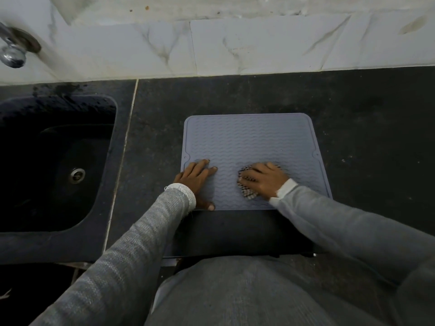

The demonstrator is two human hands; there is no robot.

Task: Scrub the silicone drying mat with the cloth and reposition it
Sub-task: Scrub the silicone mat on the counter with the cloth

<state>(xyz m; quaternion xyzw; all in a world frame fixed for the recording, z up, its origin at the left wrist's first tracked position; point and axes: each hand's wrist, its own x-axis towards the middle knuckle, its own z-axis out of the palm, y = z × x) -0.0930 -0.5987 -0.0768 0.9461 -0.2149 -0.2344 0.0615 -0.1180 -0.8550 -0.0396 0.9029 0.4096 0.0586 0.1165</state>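
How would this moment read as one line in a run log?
left hand: flat on mat, steadying | right hand: pressing cloth on mat | mat: on counter, near edge

Left hand (196, 178): flat, palm down, fingers straight and spread, thumb out | Right hand (264, 178): palm down, fingers spread, pressing | Both arms: grey-sleeved, reaching forward
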